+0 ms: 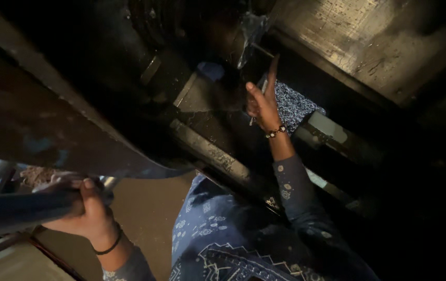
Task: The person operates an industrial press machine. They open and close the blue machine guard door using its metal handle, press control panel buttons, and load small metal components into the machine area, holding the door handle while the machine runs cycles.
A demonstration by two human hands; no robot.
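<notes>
A thin metal tool [258, 99] stands nearly upright in the right hand [262, 105], the fingers curled round its shaft and the forefinger stretched up along it toward the dark machine parts above. Its lower tip shows just below the palm. A beaded bracelet [276, 132] circles that wrist, and a blue patterned cloth [293, 104] lies just behind the hand. Well apart, down at the lower left, the left hand [85, 211] is closed over a dark rounded bar [20, 211]. A black band [109, 245] sits on its wrist. Between the hands runs a worn metal rail [210, 151].
</notes>
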